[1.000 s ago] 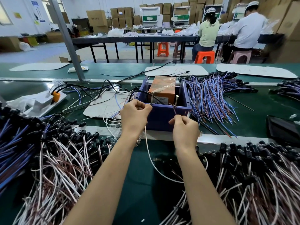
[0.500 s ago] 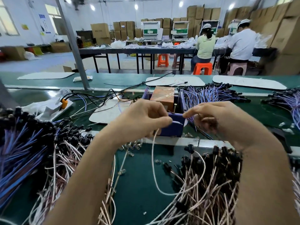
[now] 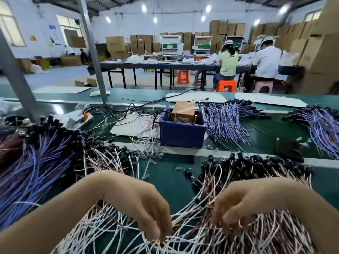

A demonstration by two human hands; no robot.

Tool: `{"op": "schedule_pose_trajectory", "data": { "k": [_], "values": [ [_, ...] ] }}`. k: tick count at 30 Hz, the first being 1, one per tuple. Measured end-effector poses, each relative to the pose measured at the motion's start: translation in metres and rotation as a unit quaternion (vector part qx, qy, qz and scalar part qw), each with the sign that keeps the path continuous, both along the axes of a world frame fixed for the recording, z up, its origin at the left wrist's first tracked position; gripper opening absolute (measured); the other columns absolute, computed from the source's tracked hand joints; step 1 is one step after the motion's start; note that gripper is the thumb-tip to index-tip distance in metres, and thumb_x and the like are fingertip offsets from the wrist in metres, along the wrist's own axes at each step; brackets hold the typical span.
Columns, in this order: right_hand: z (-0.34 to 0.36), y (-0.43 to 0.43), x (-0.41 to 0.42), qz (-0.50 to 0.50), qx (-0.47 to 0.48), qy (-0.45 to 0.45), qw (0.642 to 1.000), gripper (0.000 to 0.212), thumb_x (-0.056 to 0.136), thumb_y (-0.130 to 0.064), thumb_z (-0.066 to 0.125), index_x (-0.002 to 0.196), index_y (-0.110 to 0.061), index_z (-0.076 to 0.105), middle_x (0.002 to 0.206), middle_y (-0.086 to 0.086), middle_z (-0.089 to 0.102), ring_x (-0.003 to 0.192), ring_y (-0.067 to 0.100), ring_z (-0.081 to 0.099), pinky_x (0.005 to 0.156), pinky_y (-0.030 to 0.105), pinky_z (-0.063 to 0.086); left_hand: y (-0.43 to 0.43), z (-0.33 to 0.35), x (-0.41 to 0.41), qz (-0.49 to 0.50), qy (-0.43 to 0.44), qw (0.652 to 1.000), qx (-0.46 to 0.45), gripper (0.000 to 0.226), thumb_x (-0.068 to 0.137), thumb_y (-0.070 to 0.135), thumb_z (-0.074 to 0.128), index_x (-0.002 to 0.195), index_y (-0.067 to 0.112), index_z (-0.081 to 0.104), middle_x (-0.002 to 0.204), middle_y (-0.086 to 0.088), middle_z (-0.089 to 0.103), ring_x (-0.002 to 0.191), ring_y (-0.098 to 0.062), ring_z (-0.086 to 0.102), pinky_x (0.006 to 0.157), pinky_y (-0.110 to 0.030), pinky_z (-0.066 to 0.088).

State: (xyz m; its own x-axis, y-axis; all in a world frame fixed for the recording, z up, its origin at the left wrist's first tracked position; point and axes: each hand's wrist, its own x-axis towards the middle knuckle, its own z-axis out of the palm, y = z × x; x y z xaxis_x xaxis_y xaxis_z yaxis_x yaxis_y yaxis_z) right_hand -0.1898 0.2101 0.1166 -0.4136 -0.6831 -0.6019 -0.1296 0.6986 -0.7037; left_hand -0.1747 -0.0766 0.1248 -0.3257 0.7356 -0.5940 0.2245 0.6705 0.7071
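Note:
Both hands are low at the near edge of the green bench, over heaps of white and brown wires [image 3: 216, 195] with black caps. My left hand [image 3: 139, 204] has its fingers curled down and pinches wire ends at its fingertips. My right hand [image 3: 245, 202] is curled with its fingertips among the brown and white wires; what it holds is blurred. A blue plastic bin [image 3: 181, 132] with an orange box [image 3: 183, 110] inside stands farther back, apart from both hands.
Blue and purple wire bundles lie at the left [image 3: 31, 173] and behind the bin on the right [image 3: 227, 118]. Small clear parts [image 3: 154, 149] sit on the metal strip. A grey post [image 3: 91, 50] rises at the left. Two people sit at a far table.
Both hands have dropped from in front of the blue bin down to the near wire heap. The single white wire held between them is no longer stretched there. The camera has tilted up.

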Motion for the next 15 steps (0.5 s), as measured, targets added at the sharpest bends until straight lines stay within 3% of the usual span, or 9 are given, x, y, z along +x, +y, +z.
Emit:
{"op": "schedule_pose_trajectory", "data": {
  "k": [3,5,7,11,15],
  "values": [
    [0.008,0.0,0.0,-0.03,0.012,0.043,0.999,0.017,0.096,-0.026,0.055,0.1,-0.02,0.07,0.088,-0.003,0.073,0.075,0.008,0.067,0.065,0.018,0.051,-0.018,-0.007,-0.008,0.117,0.121,0.986,-0.004,0.014,0.092,0.036,0.061,0.105,0.036,0.066,0.107,0.005,0.071,0.094,-0.008,0.067,0.086,-0.022,0.052],
    [0.01,-0.005,-0.003,-0.062,0.01,0.084,0.995,0.018,0.097,-0.028,0.054,0.094,-0.02,0.07,0.081,-0.001,0.074,0.067,0.008,0.065,0.059,0.018,0.049,-0.025,-0.021,-0.023,0.207,0.293,0.93,-0.074,0.017,0.093,0.038,0.059,0.109,0.032,0.062,0.109,0.008,0.069,0.097,-0.007,0.065,0.093,-0.026,0.049],
    [0.007,-0.019,-0.008,-0.105,0.005,0.133,0.986,0.018,0.097,-0.028,0.055,0.094,-0.017,0.069,0.076,0.0,0.073,0.061,0.009,0.064,0.055,0.018,0.049,-0.024,-0.038,-0.034,0.27,0.393,0.862,-0.171,0.035,0.093,0.041,0.059,0.119,0.018,0.058,0.119,-0.001,0.063,0.105,-0.015,0.059,0.098,-0.029,0.045],
    [-0.007,-0.052,-0.014,-0.182,-0.064,0.163,0.968,0.016,0.096,-0.022,0.056,0.094,-0.012,0.068,0.068,-0.002,0.072,0.054,0.009,0.062,0.051,0.019,0.049,-0.016,-0.072,-0.041,0.332,0.446,0.801,-0.221,0.027,0.093,0.031,0.06,0.11,0.01,0.056,0.116,-0.01,0.06,0.107,-0.025,0.057,0.095,-0.036,0.046],
    [-0.021,-0.065,-0.014,-0.222,-0.104,0.207,0.947,0.022,0.094,-0.019,0.056,0.077,-0.017,0.069,0.052,-0.004,0.062,0.041,0.008,0.05,0.043,0.017,0.039,-0.016,-0.073,-0.043,0.382,0.463,0.778,-0.184,0.015,0.091,0.022,0.06,0.105,0.017,0.057,0.106,-0.006,0.064,0.097,-0.024,0.06,0.087,-0.038,0.049]
  ]
}}
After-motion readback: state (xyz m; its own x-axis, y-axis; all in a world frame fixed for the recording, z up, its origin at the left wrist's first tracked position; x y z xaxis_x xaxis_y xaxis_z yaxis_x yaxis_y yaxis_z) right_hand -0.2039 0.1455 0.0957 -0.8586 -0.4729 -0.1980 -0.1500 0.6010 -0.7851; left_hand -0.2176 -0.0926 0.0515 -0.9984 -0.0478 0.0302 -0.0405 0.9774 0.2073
